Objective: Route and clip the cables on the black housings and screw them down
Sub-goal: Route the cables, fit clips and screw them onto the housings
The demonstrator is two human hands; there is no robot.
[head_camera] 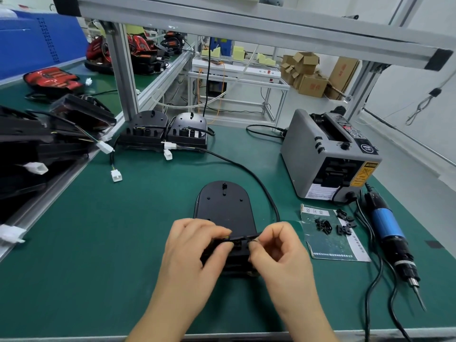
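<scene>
A black housing (225, 208) lies flat on the green mat in front of me. A black cable (249, 172) runs from the far housings in a curve to its near end. My left hand (195, 245) grips the housing's near end, thumb pressing on the cable there. My right hand (276, 245) pinches the cable and a small black clip at the same spot. Several loose black clips (332, 224) lie on a paper sheet to the right. An electric screwdriver (392, 240) with a blue body lies at the far right.
Two more black housings (162, 132) with white connectors stand at the back of the mat. A grey tape dispenser (328, 154) sits at the right rear. Black parts with wired connectors are stacked on the left (37, 144). An aluminium frame post (123, 77) rises behind.
</scene>
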